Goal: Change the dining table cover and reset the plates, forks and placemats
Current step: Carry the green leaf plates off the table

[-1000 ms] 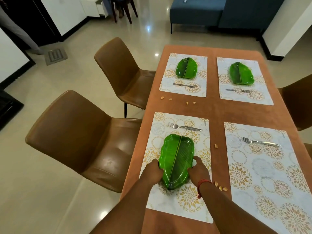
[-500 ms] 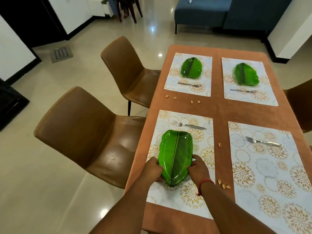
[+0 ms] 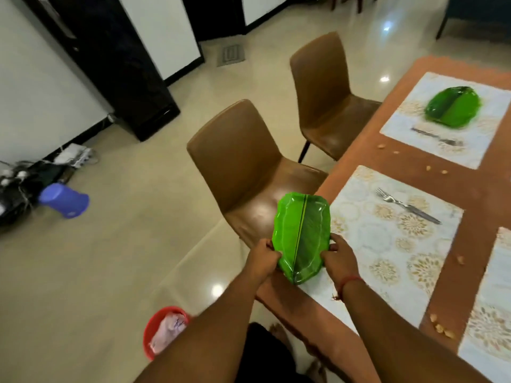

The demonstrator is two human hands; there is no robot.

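While both hands grip it, the leaf-shaped green plate sits off the left edge of the worktop, over the gap between that edge and the near brown chair. Left hand pinches the plate's left rim near the pointed near end; right hand pinches the right rim at about the same spot. Fingers curled over the rim on both sides, thumbs look to be on top. Plate's long axis runs away from the person, roughly in line with the forearms, wide end farthest out. It looks lifted, clear of the near placemat, which lies just right of it with only a fork on it. Hands sit about level on the plate, neither clearly nearer. Likely step: clearing plates before the cover comes off; chair seat lies just beyond and below the plate. Far placemat carries another green plate, blurred.
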